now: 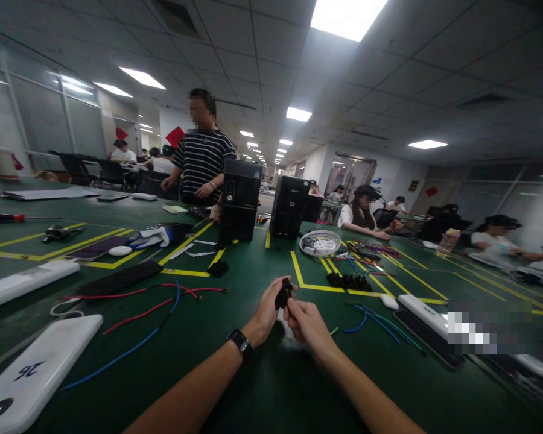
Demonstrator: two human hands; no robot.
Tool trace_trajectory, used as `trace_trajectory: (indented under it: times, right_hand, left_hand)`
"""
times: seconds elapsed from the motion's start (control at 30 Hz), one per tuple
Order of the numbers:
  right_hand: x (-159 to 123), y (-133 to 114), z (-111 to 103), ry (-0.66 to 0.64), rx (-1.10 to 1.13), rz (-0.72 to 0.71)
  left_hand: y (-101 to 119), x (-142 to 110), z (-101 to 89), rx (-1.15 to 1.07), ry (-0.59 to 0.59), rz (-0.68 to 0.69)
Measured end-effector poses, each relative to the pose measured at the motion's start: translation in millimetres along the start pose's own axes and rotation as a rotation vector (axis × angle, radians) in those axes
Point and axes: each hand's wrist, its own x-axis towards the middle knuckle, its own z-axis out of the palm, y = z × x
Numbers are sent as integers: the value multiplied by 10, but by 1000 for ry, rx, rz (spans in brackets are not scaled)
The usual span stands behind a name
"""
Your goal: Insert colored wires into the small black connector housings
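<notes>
Over the near middle of the table my left hand (268, 310), with a dark watch on its wrist, is closed around a small black block (283, 293). My right hand (308, 325) meets it from the right, thumb and fingers pinched at the block's lower right side. What lies between those fingertips is too small to make out. A short green wire end (333, 330) shows just beyond the right hand. To the left lie red wires (140, 313) and a blue wire (136, 340); to the right, blue and green wires (384, 325). A black block strip (350, 281) lies ahead.
Two black computer towers (241, 202) (290, 208) stand ahead, beside a white round basket (320, 243). White devices (49, 361) (423, 316) flank me. A person in a striped shirt (203, 160) stands across the table (253, 386); others sit at right. Yellow tape (317, 286) marks the surface.
</notes>
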Motion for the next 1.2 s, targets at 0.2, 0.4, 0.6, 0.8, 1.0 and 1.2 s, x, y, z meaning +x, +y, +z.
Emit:
trace_trajectory:
  times: [0.2,0.4,0.6,0.8,1.0,1.2]
  right_hand:
    - [-2,-4,-84,-150,109,140]
    - [7,64,-83,-168,128,189]
    - [-22,70,-64,-143,104,218]
    - [-31,38,-101,-154,84,246]
    - [-66,59,-62,-169,147,284]
    - [-60,44,-123,-210,169,332]
  left_hand:
    - [18,18,-56,136,-78,74]
    - [17,-30,15,135,-70,54]
    - [22,-58,32,291,7,143]
    - [100,-60,4,484,-47,246]
    - [68,-111,35,460,-44,234]
    - [78,-130,78,441,-30,216]
